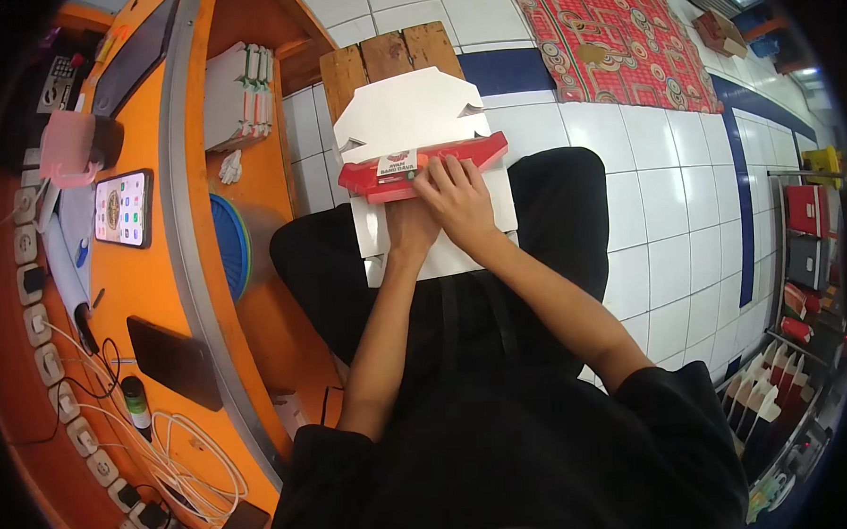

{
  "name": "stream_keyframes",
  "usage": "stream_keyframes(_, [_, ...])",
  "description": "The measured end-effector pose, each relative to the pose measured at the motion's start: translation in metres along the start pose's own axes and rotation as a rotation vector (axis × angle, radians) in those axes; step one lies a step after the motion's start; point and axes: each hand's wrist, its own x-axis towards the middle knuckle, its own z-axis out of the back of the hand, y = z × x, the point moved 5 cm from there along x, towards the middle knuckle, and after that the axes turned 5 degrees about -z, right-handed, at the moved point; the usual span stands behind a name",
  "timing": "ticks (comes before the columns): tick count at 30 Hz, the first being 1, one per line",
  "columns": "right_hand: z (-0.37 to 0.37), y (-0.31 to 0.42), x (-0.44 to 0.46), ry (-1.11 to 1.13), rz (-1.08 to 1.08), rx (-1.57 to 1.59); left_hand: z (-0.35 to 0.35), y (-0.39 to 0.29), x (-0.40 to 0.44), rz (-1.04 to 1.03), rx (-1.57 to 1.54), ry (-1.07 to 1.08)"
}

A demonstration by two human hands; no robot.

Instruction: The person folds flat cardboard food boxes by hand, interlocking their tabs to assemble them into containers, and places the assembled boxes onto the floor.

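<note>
A partly folded carton with a white inside [407, 109] and a red printed panel [358, 177] lies over my lap and a wooden bench [391, 55]. My right hand [460, 201] rests on the red panel, its fingers bent over the panel's middle. Just left of it, my left hand [411, 229] reaches under the red panel, above the white lower part of the carton. The panel and my right hand hide the left fingers.
On the orange desk [160, 285] at left are a lit phone [123, 209], a pink cup [71, 147], a dark box [174, 360] and cables. Flat cartons [237, 98] stand on a shelf beside a blue bin [229, 245]. A red patterned mat [612, 43] covers floor at upper right.
</note>
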Motion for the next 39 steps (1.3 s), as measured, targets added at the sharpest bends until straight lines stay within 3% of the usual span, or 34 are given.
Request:
stream_keyframes(2, [-0.009,0.000,0.005,0.083,-0.046,0.005,0.002,-0.007,-0.007,0.063,-0.104,0.011])
stream_keyframes(4, [-0.022,-0.010,0.031,0.291,-0.120,0.027,0.015,-0.026,-0.015,-0.125,0.455,-0.281])
stream_keyframes(7, [-0.055,-0.041,0.084,0.634,-0.080,0.082,0.009,-0.032,-0.036,0.039,0.288,-0.185])
stream_keyframes(8, [-0.060,-0.046,0.093,0.650,-0.028,0.106,-0.004,-0.031,-0.047,0.067,0.148,-0.026])
stream_keyframes(11, [-0.041,-0.038,0.090,0.708,0.050,0.122,-0.004,-0.048,-0.064,0.051,0.240,-0.126])
stream_keyframes(13, [-0.013,-0.019,0.068,0.685,0.139,0.107,0.002,-0.053,-0.057,0.089,0.245,-0.134])
stream_keyframes(16, [0.031,0.001,0.018,0.438,0.041,0.104,-0.009,-0.052,-0.056,0.027,0.327,-0.073])
stream_keyframes(20, [0.071,0.024,-0.013,0.452,0.002,0.133,-0.028,-0.038,-0.090,-0.124,0.072,-0.068])
stream_keyframes(23, [0.074,0.035,-0.050,0.476,0.000,0.110,-0.068,-0.009,-0.133,-0.190,0.114,-0.127])
stream_keyframes(24, [0.071,0.031,-0.056,0.481,-0.036,0.171,-0.064,-0.007,-0.126,-0.098,-0.079,-0.128])
stream_keyframes(27, [0.067,0.024,-0.033,0.477,-0.047,0.162,-0.043,-0.022,-0.102,-0.092,-0.093,-0.025])
stream_keyframes(28, [0.062,0.021,-0.015,0.468,-0.021,0.096,-0.051,-0.020,-0.097,-0.098,0.039,-0.010])
stream_keyframes(30, [0.040,-0.005,0.022,0.412,-0.055,0.159,0.000,-0.052,-0.068,-0.076,0.221,-0.153])
stream_keyframes(31, [0.035,-0.017,0.049,0.598,-0.108,0.136,0.009,-0.061,-0.069,-0.015,0.326,-0.196])
stream_keyframes(32, [0.025,-0.030,0.061,0.521,-0.118,0.204,0.008,-0.065,-0.076,-0.027,0.329,-0.201])
stream_keyframes(34, [0.027,-0.037,0.081,0.498,-0.121,0.160,-0.003,-0.060,-0.092,0.108,0.096,0.013])
stream_keyframes(39, [0.053,-0.031,0.101,0.446,-0.072,0.186,0.014,-0.068,-0.079,0.049,0.174,-0.088])
